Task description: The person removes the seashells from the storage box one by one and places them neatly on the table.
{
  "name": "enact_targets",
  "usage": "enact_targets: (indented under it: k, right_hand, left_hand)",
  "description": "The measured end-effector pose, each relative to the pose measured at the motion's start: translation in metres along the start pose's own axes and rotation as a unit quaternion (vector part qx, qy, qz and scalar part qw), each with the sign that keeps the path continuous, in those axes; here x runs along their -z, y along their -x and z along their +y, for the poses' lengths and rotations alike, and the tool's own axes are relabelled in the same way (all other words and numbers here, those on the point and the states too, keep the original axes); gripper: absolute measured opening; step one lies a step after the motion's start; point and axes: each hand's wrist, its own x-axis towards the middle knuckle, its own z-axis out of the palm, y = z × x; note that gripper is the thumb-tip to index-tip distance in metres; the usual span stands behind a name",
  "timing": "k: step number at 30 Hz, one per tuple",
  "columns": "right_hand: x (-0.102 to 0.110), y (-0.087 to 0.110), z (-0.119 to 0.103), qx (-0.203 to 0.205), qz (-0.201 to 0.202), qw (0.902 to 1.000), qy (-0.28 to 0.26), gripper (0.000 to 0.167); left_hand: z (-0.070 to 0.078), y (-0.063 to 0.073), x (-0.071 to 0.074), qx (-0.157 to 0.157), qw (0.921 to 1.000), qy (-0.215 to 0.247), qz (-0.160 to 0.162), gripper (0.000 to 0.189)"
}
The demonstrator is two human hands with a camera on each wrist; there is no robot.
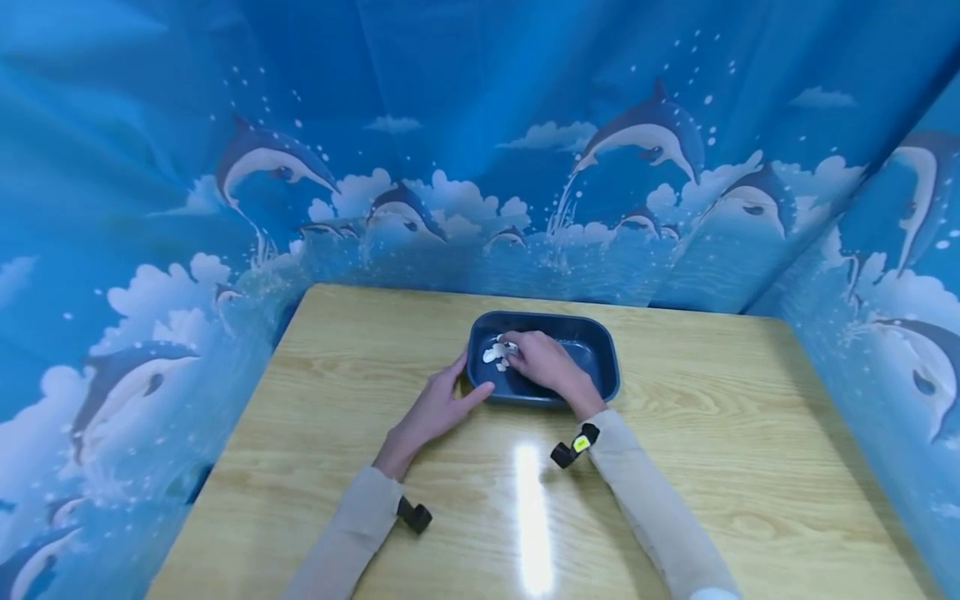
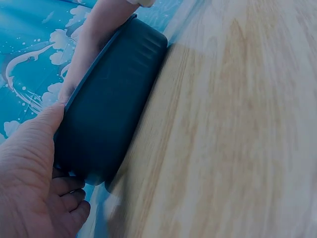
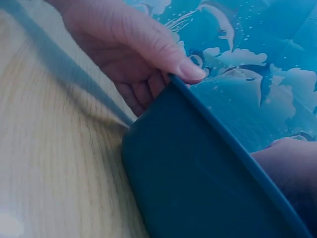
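Note:
A dark blue rectangular plastic basin stands on the wooden table. My left hand holds its left end, thumb on the rim and the other fingers against the outer wall, as the left wrist view of the hand also shows. Inside the basin, at its left end, lie several small, flat, irregular white pieces. My right hand reaches in over the front rim, fingers and thumb curled round some of these pieces. In the right wrist view the basin wall hides most of that hand.
The light wooden table extends on both sides of the basin and in front of it. A blue curtain printed with dolphins and clouds hangs behind the table and along its sides. Each wrist wears a small black camera.

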Motion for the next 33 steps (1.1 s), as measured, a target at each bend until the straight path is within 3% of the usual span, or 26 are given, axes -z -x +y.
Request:
enact_targets:
  k: [12,33]
  right_hand:
    - [-0.01,-0.012,-0.002,0.002,0.003,0.9996,0.028,0.027]
    - [-0.011,-0.016,-0.004,-0.013,0.004,0.9988,0.048,0.025]
  left_hand:
    - [-0.002,-0.001,0.0,-0.023,0.9996,0.019,-0.004,0.084]
    - [-0.001,-0.001,-0.001,-0.006,0.9997,0.023,-0.002,0.084]
